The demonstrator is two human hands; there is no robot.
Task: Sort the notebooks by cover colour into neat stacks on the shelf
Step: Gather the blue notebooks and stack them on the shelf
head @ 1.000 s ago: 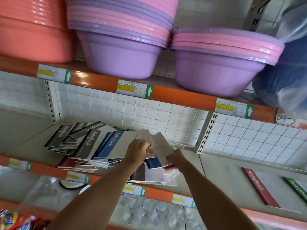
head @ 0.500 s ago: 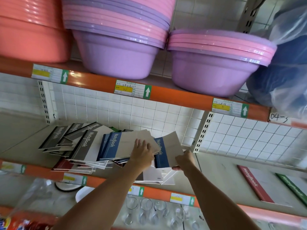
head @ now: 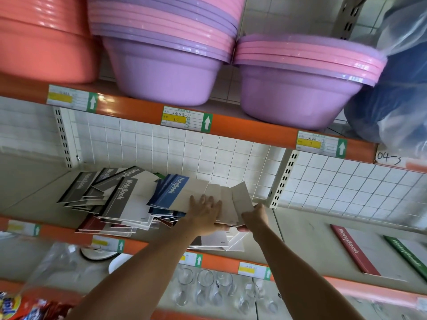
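Reaching up to a grey metal store shelf (head: 300,229) edged in orange, a person works through a loose heap of card-covered notebooks (head: 129,204) that sprawls across its left half, grey, blue and dark red covers overlapping at odd angles, so that no colour yet has a stack of its own. Stacked lilac and pink plastic basins (head: 171,65) crowd the shelf above, and clear drinking glasses (head: 208,289) stand on the one below. Far to the right on the same shelf, well apart from the heap, a red-spined notebook (head: 353,250) and a green-spined notebook (head: 404,257) lie flat side by side, seemingly the first markers for separate colour piles. A fan of blue-covered notebooks (head: 172,192) sits atop the heap, and the left hand (head: 204,211) presses flat on it with fingers spread, its grip wide and holding nothing, apparently to pin the pile while the other hand pulls. The right hand (head: 255,217) pinches the lower edge of a pale, face-down notebook (head: 241,197), which stands tilted clear of the heap, its coloured cover hidden from the camera; judging by the tilt, it is being drawn out for sorting. Most of the job looks undone.
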